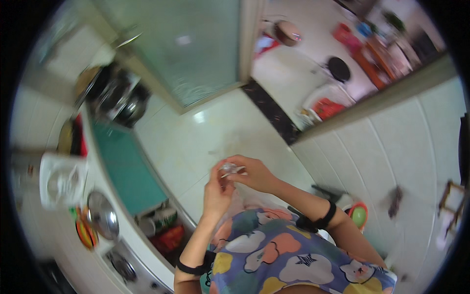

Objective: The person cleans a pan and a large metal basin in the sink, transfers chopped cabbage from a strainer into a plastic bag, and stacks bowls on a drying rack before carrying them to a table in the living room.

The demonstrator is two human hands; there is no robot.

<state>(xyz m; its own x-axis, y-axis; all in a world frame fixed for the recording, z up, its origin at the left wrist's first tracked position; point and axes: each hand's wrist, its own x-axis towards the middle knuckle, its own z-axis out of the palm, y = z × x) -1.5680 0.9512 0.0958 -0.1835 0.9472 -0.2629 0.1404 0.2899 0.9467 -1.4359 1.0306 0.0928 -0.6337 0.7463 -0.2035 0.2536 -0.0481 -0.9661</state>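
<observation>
Both hands meet in front of my body, above the tiled floor [198,147]. Between their fingers is a small, shiny, clear or silvery object [228,168] with a thin white edge; blur hides what it is. My left hand [217,193] is upright around its left and lower side. From the right, my right hand [253,174] closes its thumb and fingers on the white edge. A patterned garment covers my body just below the hands.
At the left runs a white counter with a metal pot lid [102,215], a white plastic tray [62,180] and a gas hob [123,266]. Below it is a teal cabinet door [128,165]. A glass door [176,47] stands ahead; a tiled wall [371,158] is at the right.
</observation>
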